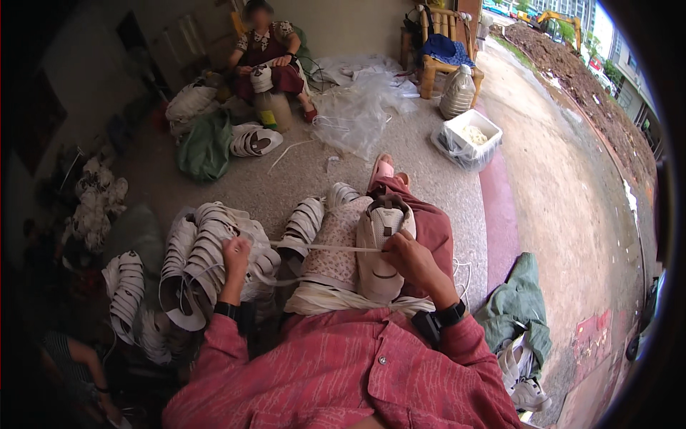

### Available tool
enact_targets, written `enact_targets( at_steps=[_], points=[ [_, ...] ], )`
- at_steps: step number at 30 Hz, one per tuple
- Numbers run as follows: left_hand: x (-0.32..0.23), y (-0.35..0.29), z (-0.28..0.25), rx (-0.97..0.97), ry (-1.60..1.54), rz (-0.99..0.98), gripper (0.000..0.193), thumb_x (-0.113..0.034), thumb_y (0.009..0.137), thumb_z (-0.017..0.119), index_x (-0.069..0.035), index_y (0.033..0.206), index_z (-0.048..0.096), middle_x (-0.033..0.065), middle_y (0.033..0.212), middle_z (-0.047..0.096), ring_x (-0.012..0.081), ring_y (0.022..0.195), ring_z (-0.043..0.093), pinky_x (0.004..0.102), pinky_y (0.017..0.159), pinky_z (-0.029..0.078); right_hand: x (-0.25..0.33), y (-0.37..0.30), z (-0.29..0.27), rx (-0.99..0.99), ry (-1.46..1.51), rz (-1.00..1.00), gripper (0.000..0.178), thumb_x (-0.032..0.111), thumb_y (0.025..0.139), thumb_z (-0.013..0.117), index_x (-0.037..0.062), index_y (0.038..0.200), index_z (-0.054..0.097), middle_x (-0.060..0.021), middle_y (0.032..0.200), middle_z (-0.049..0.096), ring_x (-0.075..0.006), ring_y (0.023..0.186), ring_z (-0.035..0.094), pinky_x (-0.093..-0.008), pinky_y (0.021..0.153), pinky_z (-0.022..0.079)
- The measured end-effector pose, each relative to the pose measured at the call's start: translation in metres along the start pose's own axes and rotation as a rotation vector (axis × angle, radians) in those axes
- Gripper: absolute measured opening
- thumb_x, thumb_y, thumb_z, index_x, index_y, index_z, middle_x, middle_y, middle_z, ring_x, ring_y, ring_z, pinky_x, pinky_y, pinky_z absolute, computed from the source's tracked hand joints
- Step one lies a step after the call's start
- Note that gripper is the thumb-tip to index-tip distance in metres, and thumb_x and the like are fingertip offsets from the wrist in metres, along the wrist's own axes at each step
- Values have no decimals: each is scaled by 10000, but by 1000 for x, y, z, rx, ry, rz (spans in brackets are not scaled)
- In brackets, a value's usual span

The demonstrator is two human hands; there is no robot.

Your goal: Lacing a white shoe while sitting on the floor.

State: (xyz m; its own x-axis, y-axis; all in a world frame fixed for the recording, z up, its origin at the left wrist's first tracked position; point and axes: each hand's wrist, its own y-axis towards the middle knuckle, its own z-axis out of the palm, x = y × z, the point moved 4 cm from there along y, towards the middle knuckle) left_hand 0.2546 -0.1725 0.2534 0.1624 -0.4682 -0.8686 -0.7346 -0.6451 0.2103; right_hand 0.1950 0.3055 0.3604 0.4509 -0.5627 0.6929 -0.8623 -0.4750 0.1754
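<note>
A white and beige sneaker with a brown tongue label lies on my lap, its heel toward me. My right hand is closed at the shoe's opening, pinching a flat white shoelace. The lace runs taut to the left across my thigh. My left hand is closed in the air near the lace's other end, its fingertips partly blurred. A second strand hangs slack below. Across my lap, under the shoe, lies a bundle of white laces.
Stacked white shoe uppers stand at my left. Ahead, a seated person handles a shoe beside a green sack. A white foam box and bamboo chair stand far right. Another green sack with shoes lies near right.
</note>
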Motion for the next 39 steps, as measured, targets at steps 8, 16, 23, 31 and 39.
enact_targets(
  at_steps=[8,16,23,31,39],
  points=[
    [-84,-66,74,300,491,422,276,-166,717,748,-82,968,673,170,1136,556,352,1085,529,427,947,426,-6,-4,4,-21,0,-5,142,182,889,586,58,953,562,-128,964,563,-347,882,605,-413,738,493],
    [-198,-104,151,729,-55,547,226,-203,788,736,-27,903,651,88,854,614,215,802,592,312,715,480,-3,-6,6,-86,-11,-3,122,169,903,561,61,955,539,-143,956,555,-385,836,602,-443,693,481],
    [-219,-129,171,887,42,446,345,-348,862,693,-18,828,600,56,701,603,97,649,552,296,569,455,-13,-10,11,-119,32,-15,117,152,891,574,57,956,551,-147,938,553,-376,870,591,-442,713,476],
    [-214,-140,181,1184,7,50,464,-453,885,634,-8,752,626,64,601,597,123,572,559,317,556,456,9,-13,2,-100,25,-18,187,205,883,606,41,945,542,-163,936,543,-393,856,580,-447,709,472],
    [-215,-146,188,988,-130,371,384,-392,871,648,-15,795,667,75,642,623,143,618,601,329,604,476,-5,-10,12,-139,-38,20,168,188,875,610,56,947,535,-161,930,548,-382,849,588,-441,705,481]
  ],
)
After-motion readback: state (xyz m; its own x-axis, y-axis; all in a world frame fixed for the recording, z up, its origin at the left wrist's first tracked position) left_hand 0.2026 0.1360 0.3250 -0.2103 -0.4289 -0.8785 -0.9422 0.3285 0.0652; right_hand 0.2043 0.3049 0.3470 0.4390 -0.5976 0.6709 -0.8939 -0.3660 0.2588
